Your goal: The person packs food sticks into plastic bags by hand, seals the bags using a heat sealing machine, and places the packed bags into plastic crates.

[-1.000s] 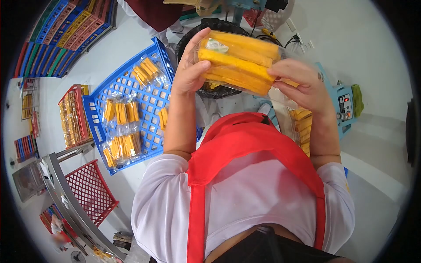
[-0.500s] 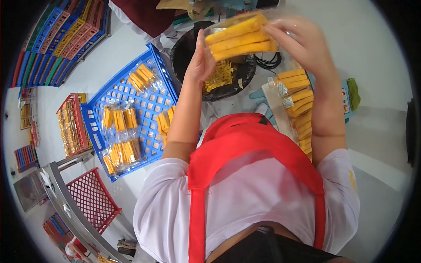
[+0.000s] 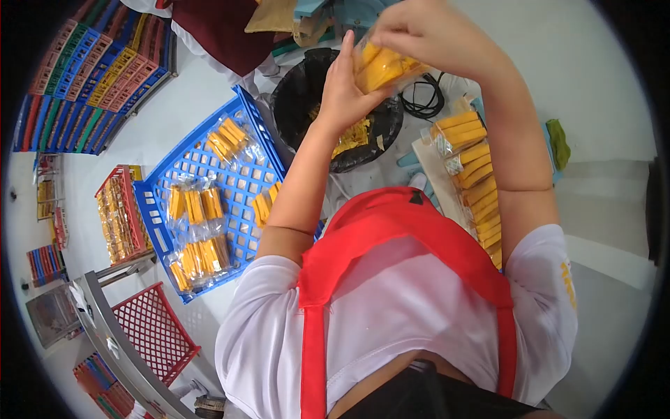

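Up at the top of the head view, a clear plastic bag of yellow sticks (image 3: 384,68) is held between both hands. My left hand (image 3: 343,94) grips its left side, thumb along the lower edge and fingers pointing up. My right hand (image 3: 422,33) has its fingers bent over the bag's top; the fingertips are partly hidden. To the left, a blue crate (image 3: 239,241) carries several similar bags. On the right, a row of bagged yellow sticks (image 3: 477,167) lies along a pale board (image 3: 438,174), partly behind my right forearm.
Below the hands stands a bin with a black liner (image 3: 296,84), with yellow scraps (image 3: 352,136) inside. A black cable coil (image 3: 423,101) lies beside it. Another person in a maroon apron (image 3: 216,31) stands at the back. Crate stacks (image 3: 91,63) and a red crate (image 3: 155,332) are at left.
The bag has turned from facing me broadside to a steeper, bunched angle. My right hand has moved up and left over its top; my left hand has shifted right.
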A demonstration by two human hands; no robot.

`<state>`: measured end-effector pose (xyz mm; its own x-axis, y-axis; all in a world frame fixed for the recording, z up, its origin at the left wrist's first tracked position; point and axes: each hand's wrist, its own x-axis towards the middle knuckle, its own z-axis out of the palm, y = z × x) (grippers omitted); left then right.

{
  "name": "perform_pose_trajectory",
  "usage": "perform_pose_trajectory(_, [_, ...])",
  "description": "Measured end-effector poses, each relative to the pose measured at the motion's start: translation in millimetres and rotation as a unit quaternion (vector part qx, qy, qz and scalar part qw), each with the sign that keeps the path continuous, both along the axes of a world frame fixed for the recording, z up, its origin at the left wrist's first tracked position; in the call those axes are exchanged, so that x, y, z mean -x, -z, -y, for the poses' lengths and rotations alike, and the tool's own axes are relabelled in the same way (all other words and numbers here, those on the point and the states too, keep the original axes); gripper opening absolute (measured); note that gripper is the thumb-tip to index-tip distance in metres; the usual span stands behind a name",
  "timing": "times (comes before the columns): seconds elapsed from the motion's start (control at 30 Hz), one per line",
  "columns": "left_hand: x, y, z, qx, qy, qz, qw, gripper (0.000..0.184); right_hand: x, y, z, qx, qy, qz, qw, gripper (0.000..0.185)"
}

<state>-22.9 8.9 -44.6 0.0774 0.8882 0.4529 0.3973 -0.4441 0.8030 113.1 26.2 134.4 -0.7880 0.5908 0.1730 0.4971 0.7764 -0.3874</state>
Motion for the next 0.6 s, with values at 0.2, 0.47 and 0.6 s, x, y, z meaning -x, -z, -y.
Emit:
perform_pose_trajectory(0.2, [-3.7, -20.7, 5.2, 0.026, 0.144, 0.384, 0.912, 0.089, -55.5, 71.6, -31.4, 0.152, 0.162, -0.530, 0.818, 0.036])
perform_pose_trajectory(0.47, [12.0, -20.5, 7.5, 0.127, 0.216, 0.428, 0.869, 0.068, -28.9, 155.8, 11.1, 0.744, -0.010, -0.496, 0.447, 0.054])
perform_pose_trajectory(0.6, [16.9, -11.6, 6.3, 0.153, 0.246, 0.528, 0.798, 0.067, -29.6, 144.6, 15.1, 0.730, 0.008, -0.492, 0.474, 0.052])
